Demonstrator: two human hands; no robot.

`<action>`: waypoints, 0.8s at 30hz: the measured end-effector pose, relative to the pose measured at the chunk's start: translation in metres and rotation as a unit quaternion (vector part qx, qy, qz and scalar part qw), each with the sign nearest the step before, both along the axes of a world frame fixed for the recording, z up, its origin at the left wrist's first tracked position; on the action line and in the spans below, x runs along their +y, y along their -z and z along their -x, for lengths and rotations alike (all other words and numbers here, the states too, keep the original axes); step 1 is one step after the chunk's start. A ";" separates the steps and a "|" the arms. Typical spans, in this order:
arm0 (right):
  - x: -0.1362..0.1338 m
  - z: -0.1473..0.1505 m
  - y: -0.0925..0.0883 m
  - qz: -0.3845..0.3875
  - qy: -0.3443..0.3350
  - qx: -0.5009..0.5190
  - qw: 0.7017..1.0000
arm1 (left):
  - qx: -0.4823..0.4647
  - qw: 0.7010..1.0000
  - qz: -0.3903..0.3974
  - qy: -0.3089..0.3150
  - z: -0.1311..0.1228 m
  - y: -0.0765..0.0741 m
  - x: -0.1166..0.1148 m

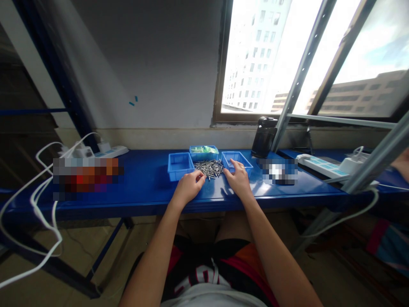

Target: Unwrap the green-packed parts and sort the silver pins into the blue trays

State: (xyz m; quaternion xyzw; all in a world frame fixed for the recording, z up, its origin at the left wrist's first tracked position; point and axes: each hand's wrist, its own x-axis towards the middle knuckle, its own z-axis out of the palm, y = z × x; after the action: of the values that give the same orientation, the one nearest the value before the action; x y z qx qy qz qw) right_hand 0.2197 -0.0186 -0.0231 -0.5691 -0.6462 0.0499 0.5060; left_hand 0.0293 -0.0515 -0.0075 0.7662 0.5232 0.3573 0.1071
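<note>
A loose pile of thin silvery metal fasteners (211,169), screws or nails, lies on the blue tabletop (140,175). My left hand (189,186) is at the pile's left edge, its fingers curled and drawn together; whatever they pinch is too small to make out. At the right side, my right hand (238,178) has thumb and fingers apart, with the thumb near the pile and the fingertips over the near side of the right blue bin (246,165). Left of the pile stands another blue bin (180,175). Behind it, a third blue bin (204,157) holds a green-tinted plastic bag (204,149).
White power strips lie at the left (113,151) and right (319,165), with loose white cables (35,204). A black device (264,137) stands by the window near a metal post (298,81). Two blurred patches cover items on the table. Another person's arm (401,165) shows far right.
</note>
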 end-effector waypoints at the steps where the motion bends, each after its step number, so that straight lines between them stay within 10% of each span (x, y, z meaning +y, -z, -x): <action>1: -0.001 0.000 -0.001 -0.007 -0.006 0.005 1.000 | 0.000 1.000 0.003 -0.002 0.000 0.000 0.000; 16: -0.024 0.010 -0.016 -0.084 -0.176 -0.019 0.981 | 0.008 1.000 0.003 -0.005 0.000 -0.001 0.000; 24: -0.041 -0.003 0.004 -0.284 -0.061 0.076 0.954 | 0.010 1.000 -0.011 0.007 0.001 0.002 0.000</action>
State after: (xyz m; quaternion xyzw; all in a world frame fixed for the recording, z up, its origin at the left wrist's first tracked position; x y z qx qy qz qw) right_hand 0.2228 -0.0596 -0.0272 -0.3558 -0.6267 -0.0615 0.6906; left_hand 0.0279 -0.0511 -0.0095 0.7745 0.5151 0.3546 0.0954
